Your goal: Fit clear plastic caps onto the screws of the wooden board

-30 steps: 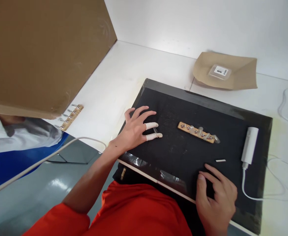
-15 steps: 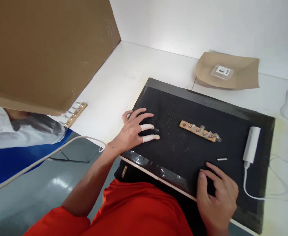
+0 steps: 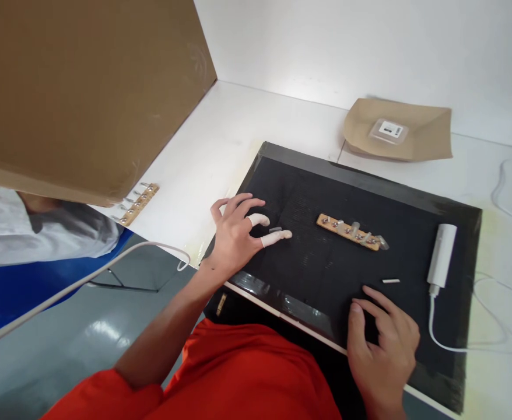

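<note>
White finger covers wrap the thumb and forefinger of my left hand point(image 3: 234, 236), which rests on the left part of the black mat point(image 3: 295, 280) with its fingers apart. Between those two fingertips lies a small translucent grey piece point(image 3: 275, 229); it does not look gripped. To the right, a wooden strip point(image 3: 347, 231) carries a row of metal studs and several clear tube-like pieces. My right hand point(image 3: 385, 338) is at the mat's front edge, fingers loosely bent and apart, holding nothing. Just beyond its fingertips lies a short white stick point(image 3: 390, 281).
A white cylindrical device point(image 3: 442, 256) with a cable lies at the mat's right. Behind the mat, a brown paper tray point(image 3: 431, 131) holds a labelled clear box point(image 3: 388, 132). At left stand a cardboard partition point(image 3: 85, 87), another studded strip point(image 3: 140, 204) and a person's sleeve point(image 3: 72, 227).
My left thumb and forefinger have moved apart, leaving the small grey piece in plain sight between them. My right hand has barely moved. The whole view has shifted slightly.
</note>
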